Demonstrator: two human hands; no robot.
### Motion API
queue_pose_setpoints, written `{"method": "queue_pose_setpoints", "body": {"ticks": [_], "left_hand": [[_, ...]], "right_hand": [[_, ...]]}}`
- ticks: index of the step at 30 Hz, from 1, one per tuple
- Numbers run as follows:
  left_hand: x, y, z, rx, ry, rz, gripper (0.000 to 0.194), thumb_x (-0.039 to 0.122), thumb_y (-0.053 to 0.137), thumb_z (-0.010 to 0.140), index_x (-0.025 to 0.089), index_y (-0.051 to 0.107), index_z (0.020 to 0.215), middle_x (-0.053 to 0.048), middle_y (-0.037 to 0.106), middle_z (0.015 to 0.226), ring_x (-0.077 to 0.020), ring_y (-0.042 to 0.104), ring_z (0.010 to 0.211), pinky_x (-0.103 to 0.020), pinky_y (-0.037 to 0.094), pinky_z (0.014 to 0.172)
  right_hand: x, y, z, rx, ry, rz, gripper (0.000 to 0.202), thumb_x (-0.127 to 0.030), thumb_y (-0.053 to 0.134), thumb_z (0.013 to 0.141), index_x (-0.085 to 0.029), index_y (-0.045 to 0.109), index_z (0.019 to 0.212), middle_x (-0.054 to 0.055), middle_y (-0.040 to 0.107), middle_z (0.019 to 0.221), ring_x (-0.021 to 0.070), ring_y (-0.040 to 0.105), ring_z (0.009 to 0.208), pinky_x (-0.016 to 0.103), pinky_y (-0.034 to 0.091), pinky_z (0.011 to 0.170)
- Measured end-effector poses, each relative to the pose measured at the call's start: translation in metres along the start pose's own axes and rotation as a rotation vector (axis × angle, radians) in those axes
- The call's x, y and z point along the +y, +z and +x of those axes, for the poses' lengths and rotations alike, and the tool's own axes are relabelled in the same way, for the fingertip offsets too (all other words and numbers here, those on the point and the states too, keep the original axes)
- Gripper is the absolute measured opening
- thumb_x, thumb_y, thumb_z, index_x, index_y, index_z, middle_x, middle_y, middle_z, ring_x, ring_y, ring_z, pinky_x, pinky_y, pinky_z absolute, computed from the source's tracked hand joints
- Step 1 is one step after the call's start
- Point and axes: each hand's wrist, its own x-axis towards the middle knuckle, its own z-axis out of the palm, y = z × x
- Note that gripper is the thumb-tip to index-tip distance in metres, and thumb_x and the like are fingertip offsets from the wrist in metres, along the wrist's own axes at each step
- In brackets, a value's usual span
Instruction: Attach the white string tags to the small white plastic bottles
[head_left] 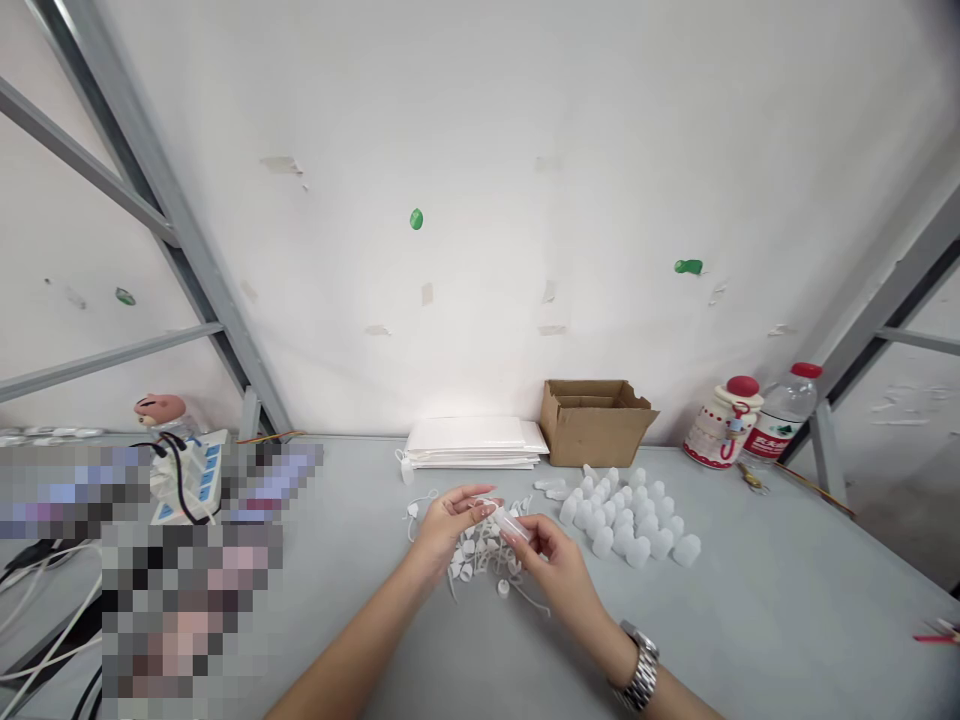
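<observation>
In front of me, above the grey table point(315, 590), my two hands meet over a loose pile of small white caps with cords point(469, 555). My right hand point(553, 552) is closed around a small translucent white tube point(511, 524), which lies tilted between the fingertips. The fingers of my left hand point(448, 522) pinch a white corded piece point(491, 506) at the tube's upper left end; whether the two are joined I cannot tell. To the right of my hands, many translucent white tubes point(637, 550) stand close together in rough rows.
Behind the pile lie stacked white flat packets point(469, 437) and an open cardboard box point(596, 437). A red-lidded flask point(716, 425) and a water bottle point(784, 415) stand at back right, near keys point(752, 479). A power strip point(202, 480) with cables is at left.
</observation>
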Motion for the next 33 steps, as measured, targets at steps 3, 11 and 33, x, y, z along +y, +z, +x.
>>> {"method": "queue_pose_setpoints", "body": {"ticks": [3,11,33], "left_hand": [[-0.006,0.003,0.0,0.01,-0.013,-0.045,0.036,0.03,0.078,0.053,0.015,0.067,0.084,-0.009,0.071,0.088,-0.0228,0.062,0.089,-0.033,0.043,0.083],[-0.004,-0.003,0.0,-0.036,0.043,0.097,0.027,0.028,0.076,0.057,0.015,0.068,0.08,-0.008,0.07,0.085,-0.0183,0.061,0.079,-0.028,0.044,0.074],[-0.012,0.008,-0.003,0.009,0.043,0.015,0.028,0.038,0.071,0.063,0.013,0.07,0.076,-0.01,0.07,0.091,-0.0249,0.059,0.094,-0.032,0.04,0.085]], "right_hand": [[-0.004,-0.002,-0.003,0.022,-0.075,-0.099,0.026,-0.043,0.055,0.077,-0.018,0.061,0.083,0.0,0.057,0.065,0.0147,0.049,0.06,0.025,0.04,0.058],[0.001,-0.003,-0.003,-0.023,-0.051,-0.043,0.025,-0.042,0.058,0.076,-0.018,0.062,0.081,-0.001,0.055,0.062,0.0131,0.047,0.057,0.024,0.038,0.054],[-0.002,0.001,-0.005,-0.034,-0.081,-0.147,0.023,-0.04,0.05,0.082,-0.018,0.057,0.08,-0.001,0.057,0.062,0.014,0.05,0.057,0.025,0.039,0.056]]}}
